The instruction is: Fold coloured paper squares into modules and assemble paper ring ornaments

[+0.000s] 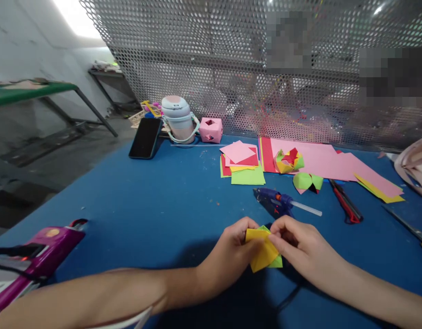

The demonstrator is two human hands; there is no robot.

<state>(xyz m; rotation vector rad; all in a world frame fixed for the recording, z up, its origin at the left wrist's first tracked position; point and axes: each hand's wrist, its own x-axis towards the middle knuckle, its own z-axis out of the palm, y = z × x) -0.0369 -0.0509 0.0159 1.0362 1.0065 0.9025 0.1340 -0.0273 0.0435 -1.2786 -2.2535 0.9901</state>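
Observation:
Between my two hands is a folded piece of yellow and green paper [262, 251], held just above the blue table. My left hand [236, 244] grips its left side, thumb across the yellow face. At its upper right edge, my right hand [296, 237] pinches the paper between thumb and fingers. Green paper shows behind the yellow at the top and lower right. Just beyond my hands lies a purple-blue glue gun [274, 197] with a clear glue stick [307, 208] sticking out of its back.
Stacked paper squares [247, 176], a folded multicoloured paper piece [289, 161] and a green folded piece [307, 182] lie farther back. Red-handled scissors [346, 203] rest at right. A phone [146, 138], a flask [178, 119] and a pink paper cube [211, 130] stand behind. A purple power strip [53, 251] sits left.

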